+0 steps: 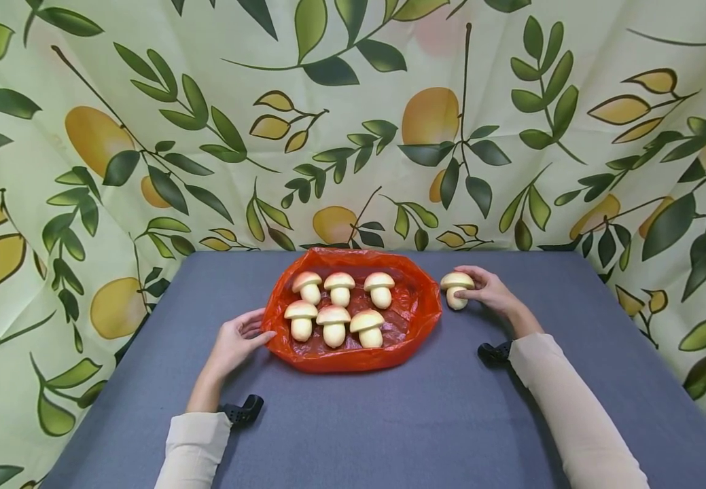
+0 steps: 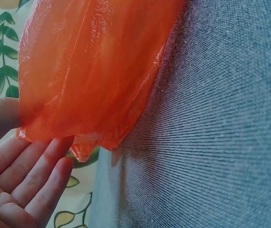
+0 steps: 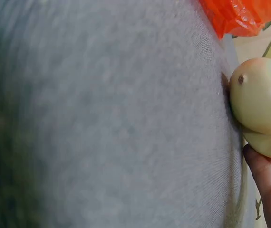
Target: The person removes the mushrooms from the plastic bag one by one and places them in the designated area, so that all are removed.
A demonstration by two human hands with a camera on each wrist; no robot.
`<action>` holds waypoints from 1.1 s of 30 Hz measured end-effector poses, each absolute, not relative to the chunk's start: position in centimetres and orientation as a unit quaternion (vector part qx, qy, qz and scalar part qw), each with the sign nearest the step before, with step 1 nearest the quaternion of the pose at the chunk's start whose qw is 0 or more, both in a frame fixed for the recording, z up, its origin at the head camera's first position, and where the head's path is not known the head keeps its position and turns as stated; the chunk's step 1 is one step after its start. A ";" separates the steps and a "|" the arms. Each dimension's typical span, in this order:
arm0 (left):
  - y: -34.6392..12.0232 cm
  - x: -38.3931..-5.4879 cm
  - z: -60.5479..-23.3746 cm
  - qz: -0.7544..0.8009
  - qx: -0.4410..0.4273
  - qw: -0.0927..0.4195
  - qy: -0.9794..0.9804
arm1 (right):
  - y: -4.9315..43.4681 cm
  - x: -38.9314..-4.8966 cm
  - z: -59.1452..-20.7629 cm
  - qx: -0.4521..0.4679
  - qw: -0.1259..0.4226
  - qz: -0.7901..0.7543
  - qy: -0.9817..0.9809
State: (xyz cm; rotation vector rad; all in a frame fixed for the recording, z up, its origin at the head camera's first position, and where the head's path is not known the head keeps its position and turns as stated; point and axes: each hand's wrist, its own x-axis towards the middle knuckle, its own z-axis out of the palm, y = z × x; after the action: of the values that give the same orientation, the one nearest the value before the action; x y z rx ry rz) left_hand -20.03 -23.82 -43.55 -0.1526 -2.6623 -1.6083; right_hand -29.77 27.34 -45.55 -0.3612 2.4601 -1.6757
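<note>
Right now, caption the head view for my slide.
Six mushrooms in a red bag, left hand at its edge, right hand holding a seventh mushroom beside it.

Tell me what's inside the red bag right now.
Inside the red bag lie six mushrooms in two rows of three. They cover the floor beneath them, so what lies there can't be seen. The right hand holds another mushroom outside.

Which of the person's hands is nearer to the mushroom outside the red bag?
The right hand: its grip is on that mushroom. The left hand is farther away, across the red bag, holding its left edge.
</note>
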 end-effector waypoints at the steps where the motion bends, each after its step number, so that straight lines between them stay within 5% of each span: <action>1: -23.8 -20.0 -43.6 -0.516 -0.050 0.014 -0.855 | 27.3 -29.8 -45.5 -0.122 0.072 -0.557 0.819; 33: -23.8 -20.0 -43.5 -0.512 -0.053 0.015 -0.857 | 27.6 -28.4 -44.5 -0.088 0.056 -0.539 0.836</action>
State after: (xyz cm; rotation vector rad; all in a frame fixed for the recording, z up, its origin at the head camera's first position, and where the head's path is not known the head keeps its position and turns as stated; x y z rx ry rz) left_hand -20.04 -23.85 -43.55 -0.1662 -2.6666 -1.5940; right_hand -28.36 27.55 -44.47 -0.2679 2.5360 -1.6342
